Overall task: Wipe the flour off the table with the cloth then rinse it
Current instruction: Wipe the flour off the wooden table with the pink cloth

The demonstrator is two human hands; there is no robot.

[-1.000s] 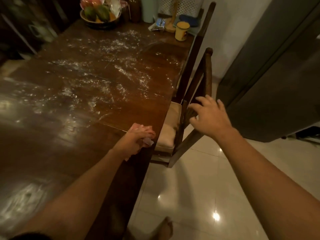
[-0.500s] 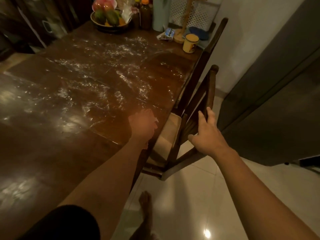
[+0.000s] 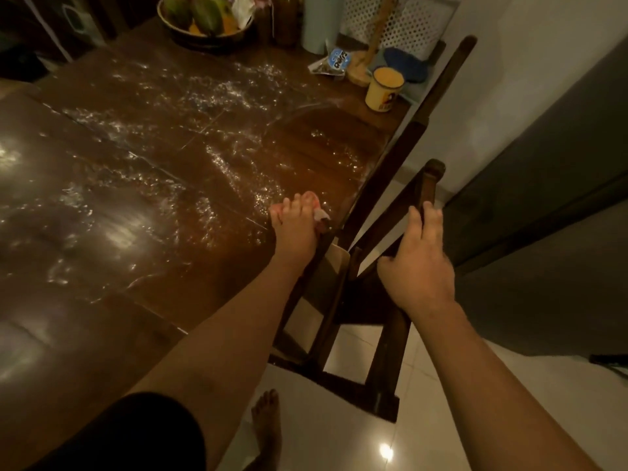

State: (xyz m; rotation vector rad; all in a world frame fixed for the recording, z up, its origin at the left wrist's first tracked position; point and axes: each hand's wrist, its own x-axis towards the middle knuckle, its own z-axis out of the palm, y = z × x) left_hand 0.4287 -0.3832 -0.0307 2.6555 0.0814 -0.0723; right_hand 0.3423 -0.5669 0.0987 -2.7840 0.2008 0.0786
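The dark wooden bench (image 3: 85, 317) filled the left of the view, its near right edge beside a tilted chair (image 3: 430, 185). A grey appliance (image 3: 543, 198) stood to the right, apart from the bench, on a pale tiled floor (image 3: 323, 436). Flour (image 3: 204, 96) lay in white streaks across the middle and far part of the bench; a band along the right edge looked wiped. A fruit bowl (image 3: 210, 42) stood at the far end.

The right grip (image 3: 418, 266) was closed on the chair's back frame, fingers curled over the upper rail and thumb beneath. The left grip (image 3: 295, 229) lay on the bench close to its right edge, fingers stretched forward and spread, pressing down on the cloth (image 3: 319, 215). Only a small pale corner of the cloth showed, at the thumb side of that grip, on the bench surface; whether the thumb pinched it could not be told.

A yellow mug (image 3: 384, 90) stood near the far right corner, just beside a small printed packet (image 3: 334, 61). A bare foot (image 3: 268, 426) rested on the floor below the bench edge.
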